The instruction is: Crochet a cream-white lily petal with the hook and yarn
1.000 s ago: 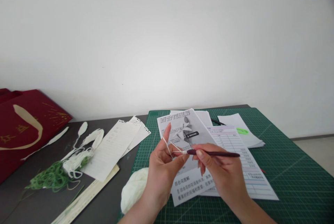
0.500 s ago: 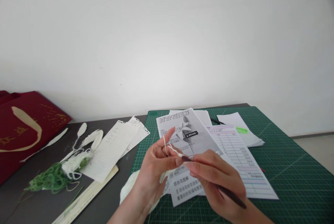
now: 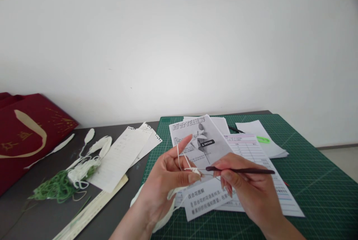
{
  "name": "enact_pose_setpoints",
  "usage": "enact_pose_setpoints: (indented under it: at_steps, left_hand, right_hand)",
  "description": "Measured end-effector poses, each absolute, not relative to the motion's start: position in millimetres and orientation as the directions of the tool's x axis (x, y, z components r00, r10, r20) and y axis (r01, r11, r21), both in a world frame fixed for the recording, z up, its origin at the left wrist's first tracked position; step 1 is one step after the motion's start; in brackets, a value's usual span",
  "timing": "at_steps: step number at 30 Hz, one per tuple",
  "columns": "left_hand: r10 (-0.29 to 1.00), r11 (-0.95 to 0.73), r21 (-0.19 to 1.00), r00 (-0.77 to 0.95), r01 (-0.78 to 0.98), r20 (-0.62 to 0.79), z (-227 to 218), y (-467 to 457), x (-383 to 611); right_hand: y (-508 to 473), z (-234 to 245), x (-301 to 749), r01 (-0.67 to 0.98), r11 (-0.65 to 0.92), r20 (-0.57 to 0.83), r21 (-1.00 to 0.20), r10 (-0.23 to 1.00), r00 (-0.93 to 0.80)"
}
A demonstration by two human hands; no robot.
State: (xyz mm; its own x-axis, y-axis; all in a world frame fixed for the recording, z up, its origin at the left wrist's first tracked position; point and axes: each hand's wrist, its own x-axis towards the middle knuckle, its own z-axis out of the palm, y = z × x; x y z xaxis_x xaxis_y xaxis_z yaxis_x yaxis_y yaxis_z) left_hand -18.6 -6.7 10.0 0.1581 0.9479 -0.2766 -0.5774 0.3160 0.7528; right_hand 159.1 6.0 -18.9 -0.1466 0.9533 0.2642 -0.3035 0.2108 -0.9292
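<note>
White stitchwork (image 3: pixel 196 171) sits pinched in the left hand (image 3: pixel 163 175) above the printed sheet (image 3: pixel 207 203), while I watch the right hand (image 3: pixel 250 187) grip the dark hook (image 3: pixel 253 171), judging that if the yarn (image 3: pixel 178 154) slackens, a loop could slip free.

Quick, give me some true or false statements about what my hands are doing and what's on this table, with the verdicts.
1. The right hand holds a dark-handled hook. True.
2. White yarn runs over the index finger of the left hand. True.
3. The green yarn lies on the cutting mat. False: the green yarn lies on the dark table, left of the mat.
4. The bag is blue. False: the bag is dark red.
5. A bright green object lies on white papers. True.
</note>
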Motion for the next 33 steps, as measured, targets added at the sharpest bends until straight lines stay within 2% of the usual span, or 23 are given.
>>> enact_pose_setpoints:
  at_steps: [8,14,17,23,33]
  left_hand:
    - [0.951,0.306,0.767,0.152,-0.564,-0.268,13,-8,-20]
    - [0.944,0.329,0.754,0.198,-0.568,-0.263,13,-7,-22]
    - [0.939,0.342,0.747,0.228,-0.570,-0.256,13,-8,-22]
    - [0.930,0.363,0.749,0.264,-0.555,-0.255,11,-8,-23]
    - [0.885,0.448,0.717,0.378,-0.533,-0.272,8,-6,-26]
  right_hand:
    - [9,-18,165,-0.401,0.150,0.223,-0.904,0.964,-0.143]
    - [10,-16,168,-0.411,0.127,0.211,-0.903,0.963,-0.165]
    - [11,-17,171,-0.411,0.154,0.247,-0.898,0.951,-0.184]
    - [18,-22,181,-0.383,0.290,0.413,-0.877,0.863,-0.292]
    - [19,-17,186,-0.378,0.327,0.466,-0.866,0.800,-0.378]
